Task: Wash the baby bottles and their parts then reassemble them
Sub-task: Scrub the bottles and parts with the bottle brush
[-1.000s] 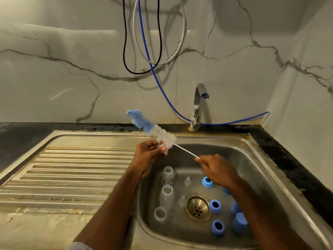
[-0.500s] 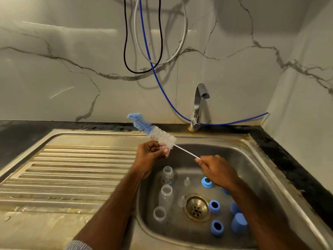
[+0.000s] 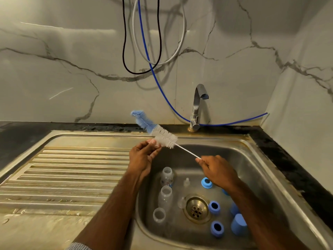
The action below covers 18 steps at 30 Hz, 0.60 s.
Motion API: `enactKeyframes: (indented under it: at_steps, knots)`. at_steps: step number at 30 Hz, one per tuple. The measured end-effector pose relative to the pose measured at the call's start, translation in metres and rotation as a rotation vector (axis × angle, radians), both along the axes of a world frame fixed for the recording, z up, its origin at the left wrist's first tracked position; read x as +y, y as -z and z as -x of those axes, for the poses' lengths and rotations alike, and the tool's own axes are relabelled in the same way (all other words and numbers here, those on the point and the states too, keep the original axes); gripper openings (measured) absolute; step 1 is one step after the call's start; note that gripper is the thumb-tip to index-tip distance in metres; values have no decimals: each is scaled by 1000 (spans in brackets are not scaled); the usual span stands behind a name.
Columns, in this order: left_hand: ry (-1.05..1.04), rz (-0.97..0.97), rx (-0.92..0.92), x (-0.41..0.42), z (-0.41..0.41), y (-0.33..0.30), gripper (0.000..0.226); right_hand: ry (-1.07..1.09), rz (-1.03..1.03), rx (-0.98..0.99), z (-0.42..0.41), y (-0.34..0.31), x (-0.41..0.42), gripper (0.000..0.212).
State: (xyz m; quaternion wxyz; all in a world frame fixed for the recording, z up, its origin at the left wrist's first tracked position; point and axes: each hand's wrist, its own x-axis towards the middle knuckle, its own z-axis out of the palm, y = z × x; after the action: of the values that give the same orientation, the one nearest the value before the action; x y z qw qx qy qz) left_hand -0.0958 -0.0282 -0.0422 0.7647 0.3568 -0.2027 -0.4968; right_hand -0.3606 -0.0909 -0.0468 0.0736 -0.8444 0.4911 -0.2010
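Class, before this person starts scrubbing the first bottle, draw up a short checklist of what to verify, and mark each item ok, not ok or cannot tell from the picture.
1. Bottle brush in hand: ok. The right hand pinches the wire handle, and the left hand holds something small at the bristles.
2. Bottles within reach: ok. Three clear bottles stand open in the sink basin.
3. Parts taken apart: ok. Blue collars and a blue cap lie separate.
4. Water running from the tap: not ok, no stream shows.
5. Soap on the brush: cannot tell.
6. Drain plugged: not ok, strainer holes are open.
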Motion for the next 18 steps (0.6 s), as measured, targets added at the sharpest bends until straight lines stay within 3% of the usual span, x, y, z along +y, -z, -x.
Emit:
enactKeyframes:
  at_steps: [2,8,13,18]
  knots:
    - [-20,7,53,1,-2,0,23,-25,-32,-11,-1,-1,2,49]
    - [108,-13,-38,1,27,-2,34,-26,-22,-128,-19,4,12,49]
    - [43,32,126,1,24,-10,24,-6,-93,-112,-4,1,2,50]
    - [132,4,-97,6,34,-8,30,-21,-45,-104,-17,3,9,49]
